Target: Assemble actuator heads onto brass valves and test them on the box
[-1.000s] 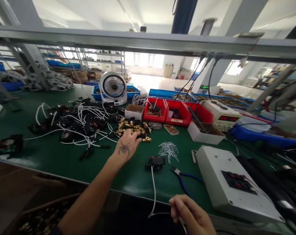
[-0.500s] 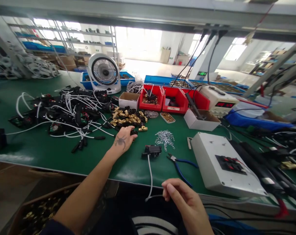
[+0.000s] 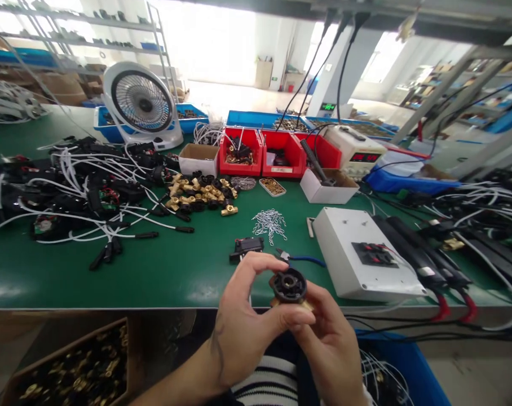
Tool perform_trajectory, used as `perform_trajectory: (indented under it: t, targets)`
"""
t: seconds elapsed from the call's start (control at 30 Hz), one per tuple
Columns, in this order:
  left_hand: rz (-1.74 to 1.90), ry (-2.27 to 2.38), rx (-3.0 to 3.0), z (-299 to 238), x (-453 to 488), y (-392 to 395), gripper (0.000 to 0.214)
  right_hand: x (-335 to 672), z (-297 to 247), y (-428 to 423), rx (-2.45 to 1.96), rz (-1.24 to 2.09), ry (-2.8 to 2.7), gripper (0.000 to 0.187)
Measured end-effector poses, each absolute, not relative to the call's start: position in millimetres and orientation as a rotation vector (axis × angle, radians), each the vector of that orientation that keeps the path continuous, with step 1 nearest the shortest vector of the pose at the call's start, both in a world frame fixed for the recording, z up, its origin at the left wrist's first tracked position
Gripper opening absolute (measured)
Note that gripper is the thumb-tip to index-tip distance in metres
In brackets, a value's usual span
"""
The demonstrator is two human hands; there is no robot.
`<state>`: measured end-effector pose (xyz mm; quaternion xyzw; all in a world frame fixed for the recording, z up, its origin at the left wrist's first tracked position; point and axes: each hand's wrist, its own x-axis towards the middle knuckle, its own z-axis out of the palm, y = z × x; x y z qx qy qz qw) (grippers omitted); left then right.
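Note:
Between my two hands, over the front edge of the bench, is a brass valve with a round black top (image 3: 288,283), its hollow black face turned up toward me. My left hand (image 3: 250,318) pinches it between thumb and fingers. My right hand (image 3: 330,338) closes on its right and lower side; part of the brass body is hidden by the fingers. Just beyond lies a black boxy module (image 3: 246,246), its white cable mostly covered by my left hand. Blue-handled pliers (image 3: 307,259) are partly hidden behind the valve. A pile of silver wire clips (image 3: 269,223) sits farther back.
Brass valves (image 3: 201,194) lie heaped behind, beside black units with white cables (image 3: 99,192). Red bins (image 3: 241,169), a white fan (image 3: 144,107) and a power supply (image 3: 357,149) line the back. A grey box (image 3: 357,254) stands at right. Below left is a carton (image 3: 131,349) of brass parts.
My left hand has come back from the brass pile toward me with a black-topped valve. My right hand has closed on it too. The view has shifted.

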<state>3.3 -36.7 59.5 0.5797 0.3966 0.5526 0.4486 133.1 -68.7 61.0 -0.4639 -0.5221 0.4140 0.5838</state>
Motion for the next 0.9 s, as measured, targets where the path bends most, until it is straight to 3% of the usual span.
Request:
perform_trajectory:
  t: [0.17, 0.37, 0.5, 0.9]
  targets:
    - [1.288, 0.858, 1.441, 62, 2, -39, 0.041, 138, 58, -70, -1.063, 0.814, -1.313, 0.020]
    - [1.326, 0.813, 1.549, 67, -7, -44, 0.040, 146, 43, -71, -0.943, 1.066, -1.252, 0.025]
    - [1.423, 0.789, 1.651, 76, -12, -48, 0.025, 147, 44, -70, -0.836, 1.134, -1.225, 0.025]
    - [1.311, 0.928, 1.829, 90, -12, -51, 0.011, 151, 43, -70, -1.015, 0.527, -1.298, 0.032]
